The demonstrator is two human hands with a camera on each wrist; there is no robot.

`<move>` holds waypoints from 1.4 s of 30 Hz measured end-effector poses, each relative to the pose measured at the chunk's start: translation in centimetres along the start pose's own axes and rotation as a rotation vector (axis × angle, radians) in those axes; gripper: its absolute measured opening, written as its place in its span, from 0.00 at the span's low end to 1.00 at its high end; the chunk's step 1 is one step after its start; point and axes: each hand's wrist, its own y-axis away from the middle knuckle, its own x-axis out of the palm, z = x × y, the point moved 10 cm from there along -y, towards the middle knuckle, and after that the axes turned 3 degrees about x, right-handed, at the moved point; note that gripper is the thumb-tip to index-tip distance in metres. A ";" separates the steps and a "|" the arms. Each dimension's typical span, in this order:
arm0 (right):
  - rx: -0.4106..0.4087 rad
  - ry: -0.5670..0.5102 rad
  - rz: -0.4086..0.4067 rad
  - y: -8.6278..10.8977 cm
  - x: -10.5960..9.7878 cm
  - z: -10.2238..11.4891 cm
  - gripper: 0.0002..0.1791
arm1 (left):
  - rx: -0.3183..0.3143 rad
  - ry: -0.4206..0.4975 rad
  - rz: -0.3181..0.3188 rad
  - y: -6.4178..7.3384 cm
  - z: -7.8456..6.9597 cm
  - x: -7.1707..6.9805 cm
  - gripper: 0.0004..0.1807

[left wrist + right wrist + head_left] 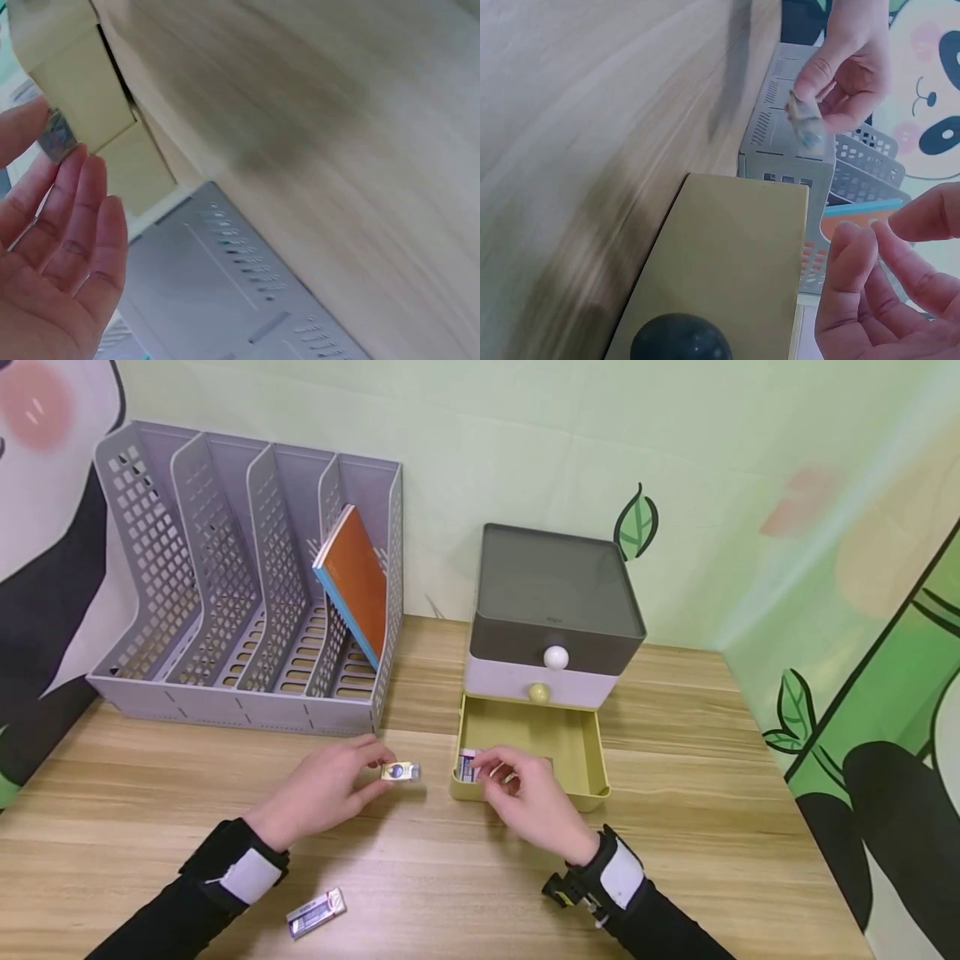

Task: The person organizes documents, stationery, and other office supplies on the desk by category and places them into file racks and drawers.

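Note:
My left hand (326,787) pinches a small wrapped eraser (401,771) between thumb and fingertips, just left of the yellow drawer (592,760). In the right wrist view the same eraser (807,129) shows a pale wrapper with one clear end. Over the drawer's front, my right hand (534,800) has its fingers loosely bent, with nothing between them. A purple-and-white eraser (467,767) lies inside the pulled-out drawer at its left, partly behind the right fingers. Another wrapped eraser (317,913) lies on the table below my left wrist.
Above the drawer sit a white drawer (502,679) and a dark grey one (517,639), both pushed in. At the left stands a grey file rack (240,706) with an orange book (356,581) leaning in its right compartment. A patterned cloth (510,452) hangs behind.

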 end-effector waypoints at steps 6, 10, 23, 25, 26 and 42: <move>0.101 -0.120 -0.012 -0.3 -0.4 -1.0 0.14 | 0.014 0.007 -0.106 -1.0 -1.6 -0.9 0.12; 0.141 -0.198 -0.033 -0.6 -0.6 -1.5 0.14 | 0.021 0.022 -0.159 -1.9 -2.7 -1.2 0.13; 0.222 -0.421 -0.030 -0.9 -0.5 -2.6 0.20 | 0.101 0.018 -0.280 -3.8 -6.1 -1.3 0.15; 0.228 -0.460 -0.036 -0.9 -0.6 -2.6 0.21 | 0.099 0.017 -0.274 -4.0 -6.3 -1.2 0.15; 0.228 -0.474 -0.039 -0.9 -0.7 -2.6 0.21 | 0.096 0.015 -0.269 -4.1 -6.4 -1.0 0.15; 0.305 -0.520 -0.070 -0.5 -1.6 -4.0 0.20 | 0.109 0.051 -0.248 -5.5 -7.5 0.7 0.15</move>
